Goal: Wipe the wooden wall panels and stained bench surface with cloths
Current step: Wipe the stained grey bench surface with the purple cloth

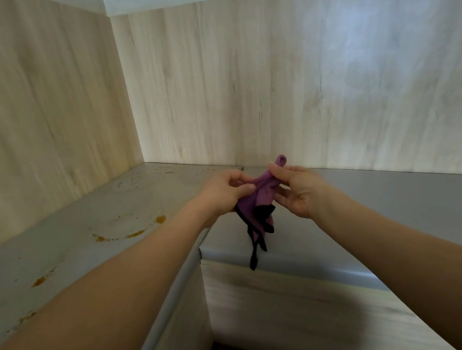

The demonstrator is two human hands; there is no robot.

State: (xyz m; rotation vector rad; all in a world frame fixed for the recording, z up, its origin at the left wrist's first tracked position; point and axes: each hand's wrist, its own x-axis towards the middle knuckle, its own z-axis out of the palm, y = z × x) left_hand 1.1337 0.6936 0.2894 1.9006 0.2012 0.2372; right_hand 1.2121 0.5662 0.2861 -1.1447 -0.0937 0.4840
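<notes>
Your left hand (pixel 227 188) and right hand (pixel 292 187) both pinch the purple cloth (pixel 256 200), held up over the bench (pixel 401 197) corner. It looks soft, light and floppy, so bunch it into 1 pad first.

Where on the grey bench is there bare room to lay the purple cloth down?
The right grey bench section, below the back wooden wall panel, is bare. The left section has orange stains. Both hands, left hand and right hand, pinch the black-edged purple cloth above the corner.
</notes>
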